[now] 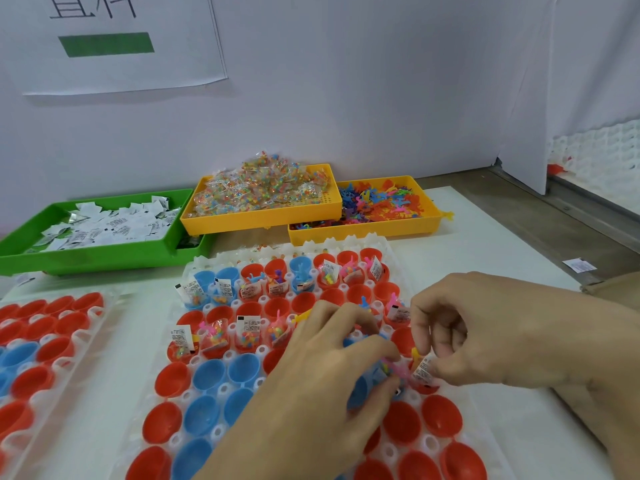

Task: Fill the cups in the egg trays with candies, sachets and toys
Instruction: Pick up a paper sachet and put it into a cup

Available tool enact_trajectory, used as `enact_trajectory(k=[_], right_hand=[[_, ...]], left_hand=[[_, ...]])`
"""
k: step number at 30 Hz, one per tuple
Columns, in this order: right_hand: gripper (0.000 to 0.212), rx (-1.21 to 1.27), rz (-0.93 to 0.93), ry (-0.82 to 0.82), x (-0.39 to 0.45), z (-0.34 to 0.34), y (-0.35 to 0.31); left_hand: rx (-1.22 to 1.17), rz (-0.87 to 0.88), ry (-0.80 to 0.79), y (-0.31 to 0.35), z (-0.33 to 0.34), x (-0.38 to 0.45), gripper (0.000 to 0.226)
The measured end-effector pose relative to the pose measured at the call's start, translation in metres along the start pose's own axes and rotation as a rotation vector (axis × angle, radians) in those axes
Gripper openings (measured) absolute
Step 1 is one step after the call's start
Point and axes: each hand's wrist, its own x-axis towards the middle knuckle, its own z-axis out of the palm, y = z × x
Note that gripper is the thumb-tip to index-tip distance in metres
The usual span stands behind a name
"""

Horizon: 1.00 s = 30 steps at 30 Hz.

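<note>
White paper sign [114, 43] with green bar [106, 44] on wall [346, 98].

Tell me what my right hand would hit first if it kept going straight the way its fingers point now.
Probably the left hand. The right hand points left across the egg tray, pinching a white sachet over a red cup, and the left fingertips sit right beside it. Depth is unclear, so it might pass just above them.

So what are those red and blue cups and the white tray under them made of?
The red and blue cups look like glossy moulded plastic: smooth, with bright highlights. The white egg tray seems thin translucent plastic, since the table shows faintly through it, though I can't be sure.
</note>
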Motion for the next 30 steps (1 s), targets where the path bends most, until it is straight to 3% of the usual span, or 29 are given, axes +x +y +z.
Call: enact_trajectory(k=[4, 9, 12, 17, 25, 30], right_hand=[[0.015, -0.006, 0.008, -0.014, 0.0, 0.0, -0.004], [0.029, -0.047, -0.015, 0.113, 0.005, 0.01, 0.0], [0.022, -0.036, 0.0, 0.107, 0.004, 0.012, -0.001], [0.039, -0.042, -0.011, 0.06, 0.002, 0.009, -0.003], [0.012, 0.012, 0.036, -0.022, 0.0, 0.001, -0.011], [0.01, 0.006, 0.064, -0.024, 0.001, 0.003, -0.01]], left_hand=[[-0.02, -0.012, 0.001, 0.0, -0.003, 0.0, 0.029], [-0.028, -0.015, -0.008, 0.0, -0.003, 0.001, 0.029], [-0.026, -0.008, -0.009, 0.0, -0.004, 0.001, 0.028], [-0.026, 0.006, -0.002, -0.001, -0.004, 0.001, 0.023], [-0.036, 0.004, -0.01, -0.001, -0.004, 0.001, 0.02], [-0.03, 0.005, -0.011, -0.002, -0.004, 0.001, 0.019]])
